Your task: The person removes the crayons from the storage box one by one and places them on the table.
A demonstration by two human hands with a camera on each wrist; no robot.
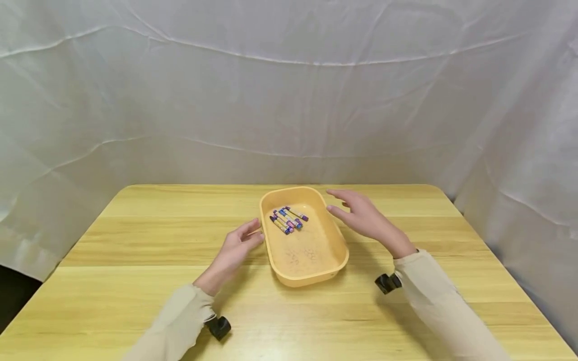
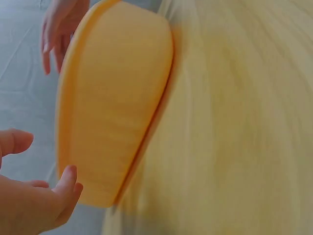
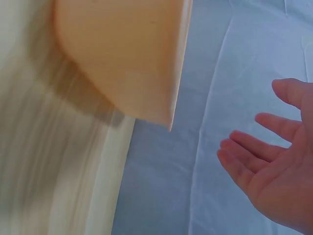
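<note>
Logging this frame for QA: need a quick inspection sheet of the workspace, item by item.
Surface: wooden table, light plank grain.
Job's things: yellow tray at table centre; crayons bunched at its far end.
Clutter: nothing seen.
Grippers: left hand open beside the tray's left rim, contact unclear; right hand open, apart from the right rim.
Cables: nothing seen; a black wrist camera under each sleeve.
Surroundings: wrinkled white cloth backdrop.

We count one yellow tray (image 1: 336,260) on the worktop (image 1: 135,250). Inside it, at its far end, lies a cluster of crayons (image 1: 288,219), roughly five; overlap prevents an exact count.
</note>
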